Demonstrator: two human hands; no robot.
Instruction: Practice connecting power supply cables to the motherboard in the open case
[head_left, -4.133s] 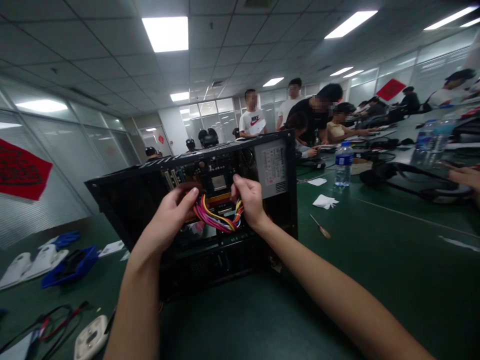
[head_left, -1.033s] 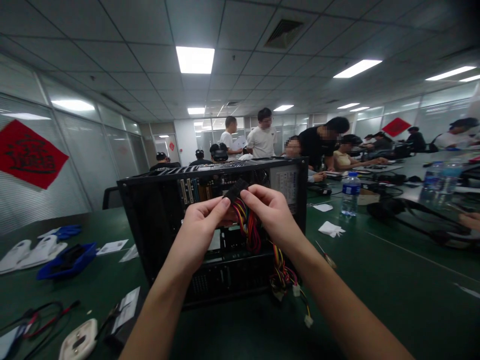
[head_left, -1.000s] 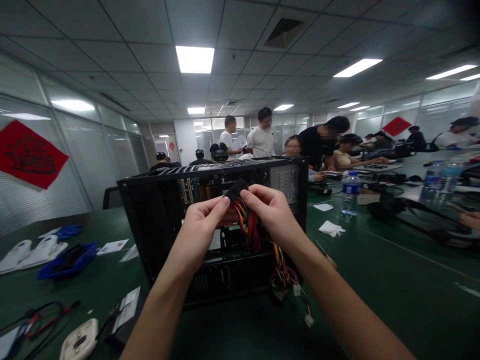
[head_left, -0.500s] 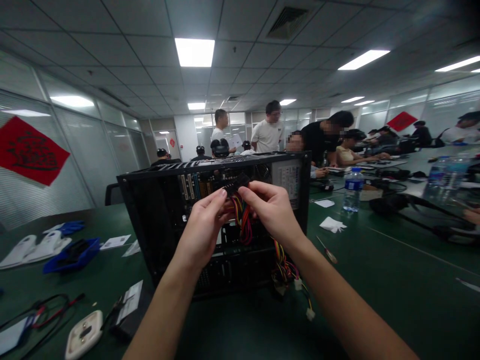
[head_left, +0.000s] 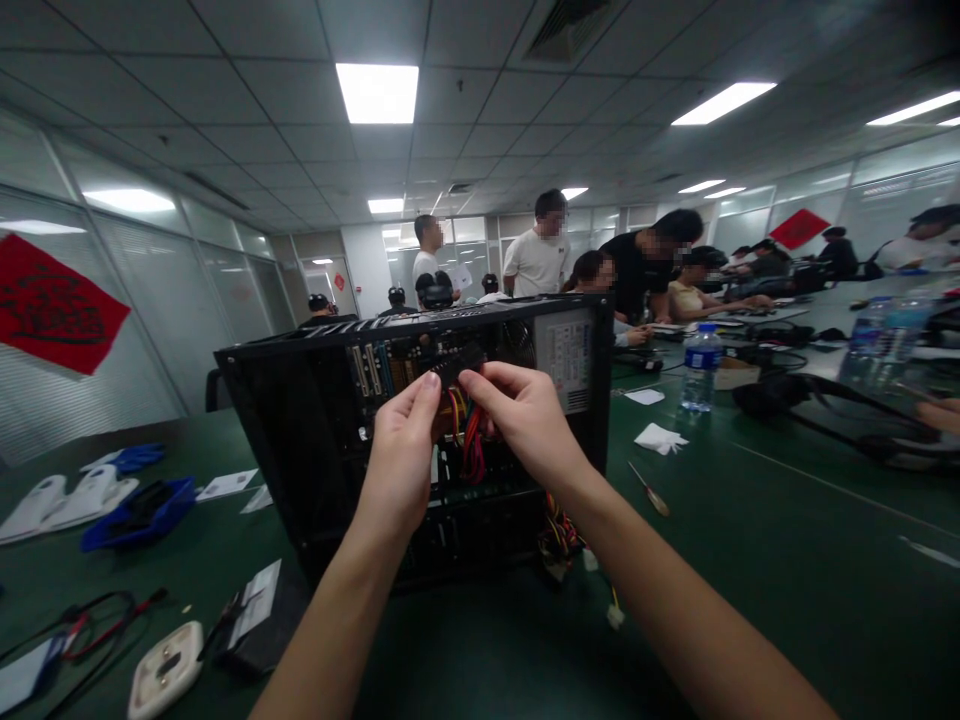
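A long black power connector point(head_left: 459, 366) is pinched between both my hands, in front of the open side of a black computer case point(head_left: 274, 430). My left hand point(head_left: 401, 440) grips its left end with thumb and fingers. On its right end my right hand point(head_left: 521, 415) is closed, thumb in front. A bundle of red, yellow and green wires point(head_left: 472, 450) hangs down from the connector. Behind it show expansion slots point(head_left: 367, 370) on the motherboard and the labelled power supply point(head_left: 564, 355). More coloured cables point(head_left: 559, 535) with white plugs dangle at the case's lower right.
On the green table point(head_left: 697, 600), a screwdriver point(head_left: 649, 490), a crumpled white glove point(head_left: 660, 438) and a water bottle point(head_left: 702, 368) lie or stand to the right. A blue tray point(head_left: 139, 515), a black box point(head_left: 262, 620) and a beige phone point(head_left: 165, 670) are left. Several people sit or stand beyond.
The view has shifted slightly, so the case and my hands appear a little further left. Both hands still hold the connector, with its tilt much the same.
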